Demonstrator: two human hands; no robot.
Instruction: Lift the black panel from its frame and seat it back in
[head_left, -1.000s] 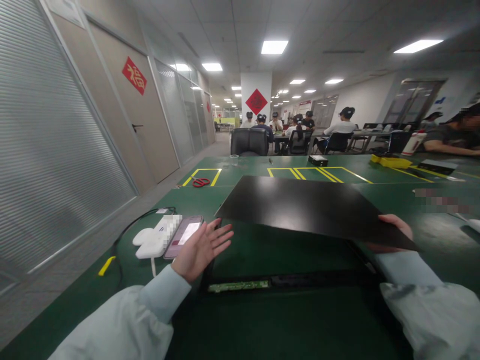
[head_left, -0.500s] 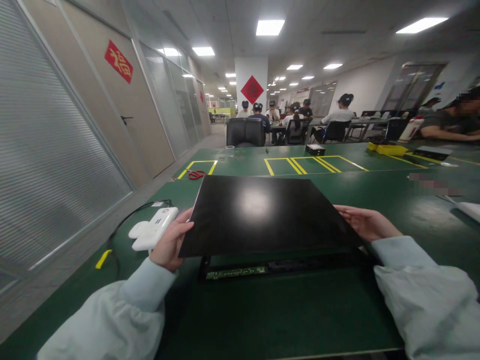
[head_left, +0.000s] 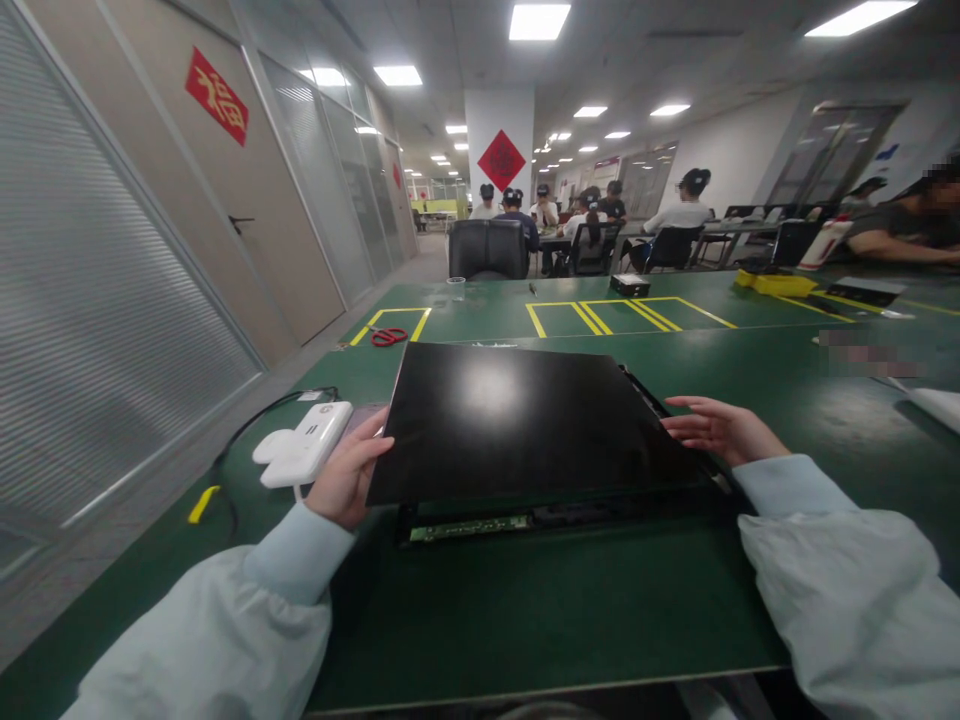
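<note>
A thin black glossy panel (head_left: 517, 420) lies almost flat over a dark frame on the green table (head_left: 540, 610). A green circuit strip (head_left: 469, 527) shows along the frame's near edge. My left hand (head_left: 346, 478) grips the panel's left edge, thumb on top. My right hand (head_left: 714, 430) rests at the panel's right edge, fingers stretched out and apart.
A white power strip (head_left: 304, 455) with a black cable lies left of the panel, partly hiding a phone. Red scissors (head_left: 388, 337), a clear cup (head_left: 457, 288) and a small black box (head_left: 630, 285) sit farther back among yellow tape marks. Several people sit at far tables; another person sits far right.
The panel, held tilted up by my right hand, has come down nearly flat over the frame. My left hand took hold of its left edge; my right hand's fingers loosened at the right edge.
</note>
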